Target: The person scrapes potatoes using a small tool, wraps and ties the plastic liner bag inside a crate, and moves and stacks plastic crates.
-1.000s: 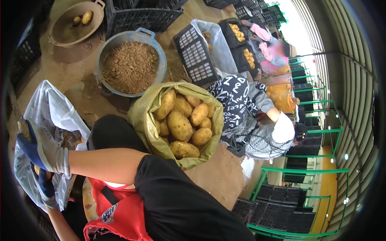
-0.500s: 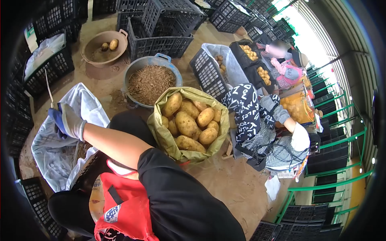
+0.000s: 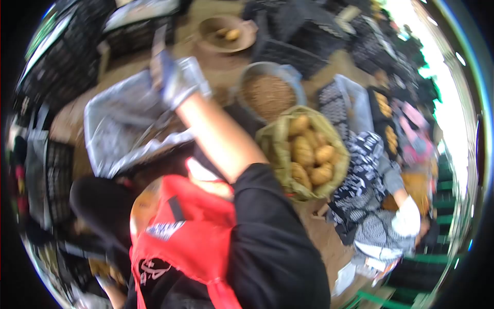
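The gloved right hand [image 3: 174,83] wraps its fingers around a slim, blurred tool [image 3: 158,43], over the far side of a plastic-lined crate [image 3: 94,135]. Whether the low gloved left hand [image 3: 105,282] grips anything, I cannot tell; potatoes [image 3: 302,153] fill a green sack [image 3: 274,140] near the right forearm [image 3: 218,135].

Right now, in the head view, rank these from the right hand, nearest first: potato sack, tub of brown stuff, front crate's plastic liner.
From the right hand:
1. Plastic liner, just beneath it.
2. Tub, to its right.
3. Potato sack, farther right, lower in picture.
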`<state>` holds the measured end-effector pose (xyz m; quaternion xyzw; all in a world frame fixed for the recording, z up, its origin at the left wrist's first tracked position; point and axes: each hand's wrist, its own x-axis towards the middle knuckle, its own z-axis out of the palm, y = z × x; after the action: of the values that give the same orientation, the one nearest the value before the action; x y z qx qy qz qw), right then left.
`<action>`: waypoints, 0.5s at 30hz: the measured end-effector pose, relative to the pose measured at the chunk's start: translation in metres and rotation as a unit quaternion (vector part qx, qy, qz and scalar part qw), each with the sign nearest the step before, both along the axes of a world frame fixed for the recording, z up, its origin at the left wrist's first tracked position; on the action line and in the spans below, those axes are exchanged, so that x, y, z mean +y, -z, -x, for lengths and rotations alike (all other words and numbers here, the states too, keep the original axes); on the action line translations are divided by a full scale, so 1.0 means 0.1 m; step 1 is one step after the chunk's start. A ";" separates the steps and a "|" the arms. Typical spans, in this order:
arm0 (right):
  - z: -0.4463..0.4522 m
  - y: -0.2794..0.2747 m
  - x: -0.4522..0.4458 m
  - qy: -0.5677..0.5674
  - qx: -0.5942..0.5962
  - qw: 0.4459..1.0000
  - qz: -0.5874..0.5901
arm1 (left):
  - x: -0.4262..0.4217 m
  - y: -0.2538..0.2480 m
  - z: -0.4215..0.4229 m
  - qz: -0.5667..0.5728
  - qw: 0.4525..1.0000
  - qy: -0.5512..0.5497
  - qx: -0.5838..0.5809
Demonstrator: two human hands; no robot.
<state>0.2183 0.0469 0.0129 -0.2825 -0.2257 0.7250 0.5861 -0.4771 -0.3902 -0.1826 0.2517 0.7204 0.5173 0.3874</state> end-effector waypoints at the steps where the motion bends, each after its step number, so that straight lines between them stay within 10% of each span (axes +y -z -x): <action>1: -0.14 -0.03 0.03 -0.016 0.055 0.998 -0.005 | -0.16 -0.02 0.18 -0.017 1.000 0.016 0.009; 2: -0.32 -0.20 -0.07 -0.120 0.217 0.967 -0.056 | -0.19 -0.10 0.26 -0.036 0.998 0.040 0.026; 5: -0.43 -0.26 -0.06 0.096 -0.025 0.990 -0.105 | 0.59 -0.92 0.01 -0.046 0.960 0.139 0.239; 8: -0.37 -0.66 -0.35 0.109 0.006 0.994 -0.017 | 2.25 -1.95 -0.99 -0.106 0.747 0.295 0.587; 11: -0.42 -0.66 -0.54 0.136 -0.058 0.986 -0.074 | 3.39 -2.32 -2.31 -0.069 0.951 0.287 0.093; 15: -0.50 -0.07 -0.20 0.115 0.039 0.979 -0.165 | 4.52 -1.59 -3.83 0.007 0.883 0.470 0.006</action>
<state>0.2681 0.0265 0.0202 -0.1776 -0.2849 0.6164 0.7123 -0.0938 0.0622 -0.0236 0.5610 0.5237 0.2676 0.5826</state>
